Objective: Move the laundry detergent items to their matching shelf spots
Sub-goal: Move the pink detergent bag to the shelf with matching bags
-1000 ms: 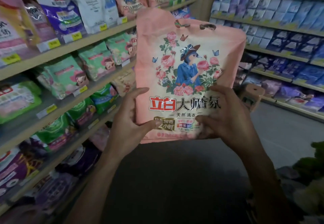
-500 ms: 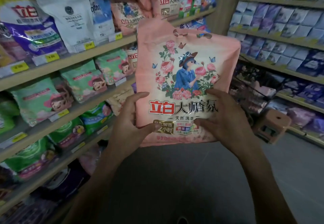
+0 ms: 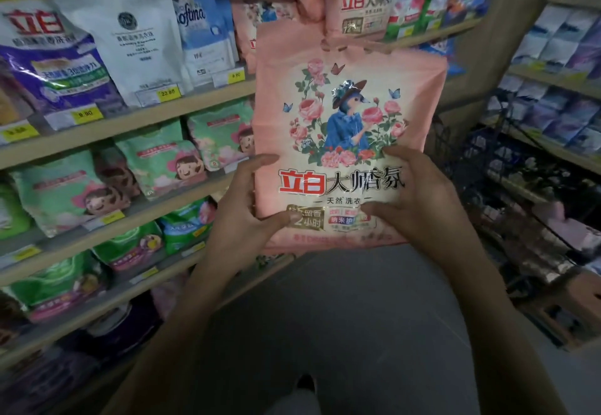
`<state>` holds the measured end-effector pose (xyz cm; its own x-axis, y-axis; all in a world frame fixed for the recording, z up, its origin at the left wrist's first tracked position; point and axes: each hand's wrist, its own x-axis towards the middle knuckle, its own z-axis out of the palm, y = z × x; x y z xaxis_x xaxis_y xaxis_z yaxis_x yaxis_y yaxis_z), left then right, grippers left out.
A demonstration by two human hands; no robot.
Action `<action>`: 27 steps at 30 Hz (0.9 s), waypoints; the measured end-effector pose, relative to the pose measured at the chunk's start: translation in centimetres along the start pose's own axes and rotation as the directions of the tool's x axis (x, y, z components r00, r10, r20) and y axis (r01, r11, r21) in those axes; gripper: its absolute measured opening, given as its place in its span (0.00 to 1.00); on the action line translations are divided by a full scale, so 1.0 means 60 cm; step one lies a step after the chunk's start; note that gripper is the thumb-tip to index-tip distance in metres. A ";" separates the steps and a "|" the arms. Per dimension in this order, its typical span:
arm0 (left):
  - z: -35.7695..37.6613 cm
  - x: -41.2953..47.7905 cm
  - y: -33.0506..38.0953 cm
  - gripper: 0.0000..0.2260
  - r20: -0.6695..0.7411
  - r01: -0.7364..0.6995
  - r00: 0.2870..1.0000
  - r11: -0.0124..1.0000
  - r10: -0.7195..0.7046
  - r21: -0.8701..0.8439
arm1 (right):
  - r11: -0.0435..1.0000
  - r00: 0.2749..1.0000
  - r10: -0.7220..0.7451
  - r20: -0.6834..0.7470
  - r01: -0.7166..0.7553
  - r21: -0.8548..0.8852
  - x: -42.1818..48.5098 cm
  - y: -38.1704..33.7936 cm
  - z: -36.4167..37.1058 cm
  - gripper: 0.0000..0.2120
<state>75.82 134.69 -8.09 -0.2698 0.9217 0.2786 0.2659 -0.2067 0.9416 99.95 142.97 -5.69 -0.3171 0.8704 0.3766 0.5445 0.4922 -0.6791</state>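
1. Centre of frame, held upright in the air in front of the shelves: a pink detergent bag (image 3: pixel 348 115), printed face toward the camera, with roses and a figure in blue on the front.
2. Gripped at its lower left edge by the left hand (image 3: pixel 240 222), thumb pressed across the front, fingers (image 3: pixel 260 162) curled round the edge.
3. Gripped at its lower right by the right hand (image 3: pixel 422 200), thumb laid on the front, fingers (image 3: pixel 403 154) curled onto the print.
4. Upper centre, behind the bag's top: matching pink bags (image 3: pixel 361 1) standing on the top shelf (image 3: pixel 182 112); touching the held bag or apart, impossible to tell.
5. Upper left, on that same shelf: a purple bag (image 3: pixel 48 66), a white pouch (image 3: pixel 130 40) and a blue pouch (image 3: pixel 201 34), side by side, with a yellow price tag (image 3: pixel 167 92) on the shelf lip.
6. Middle left, one shelf lower: green bags (image 3: pixel 156 157) printed with a cartoon face.
7. Right of frame: more shelving with bluish packs (image 3: pixel 553 115), too blurred to read.
8. Bottom of frame: grey floor (image 3: pixel 374 300).
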 end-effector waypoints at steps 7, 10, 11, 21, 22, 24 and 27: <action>0.033 0.144 -0.053 0.34 -0.057 0.011 0.998 1.000 -0.010 0.006 | 0.996 0.994 -0.088 0.072 0.090 -0.027 0.158 0.076 0.027 0.39; 0.043 0.224 -0.085 0.34 -0.089 0.011 0.996 1.000 -0.012 -0.008 | 0.991 0.988 -0.118 0.102 0.123 -0.048 0.251 0.105 0.040 0.40; 0.045 0.253 -0.095 0.34 -0.101 0.015 0.995 1.000 -0.016 -0.006 | 0.991 0.985 -0.119 0.122 0.125 -0.050 0.282 0.114 0.045 0.40; 0.054 0.473 -0.159 0.34 -0.213 0.032 0.977 0.998 -0.020 0.050 | 0.984 0.957 -0.173 0.234 0.177 0.000 0.548 0.188 0.103 0.38; 0.052 0.490 -0.161 0.34 -0.227 0.034 0.974 0.997 -0.019 0.063 | 0.983 0.953 -0.183 0.241 0.186 0.011 0.569 0.193 0.109 0.38; 0.050 0.524 -0.167 0.34 -0.258 0.043 0.966 0.995 -0.019 0.089 | 0.977 0.946 -0.213 0.246 0.210 0.038 0.611 0.206 0.123 0.36; 0.056 0.569 -0.179 0.35 -0.306 0.047 0.952 0.995 -0.017 0.091 | 0.968 0.935 -0.251 0.250 0.241 0.070 0.671 0.227 0.141 0.34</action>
<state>66.89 169.49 -9.31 -0.5442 0.7807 0.3071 0.3358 -0.1327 0.9325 88.02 184.63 -5.11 -0.6275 0.6878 0.3649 0.3963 0.6856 -0.6107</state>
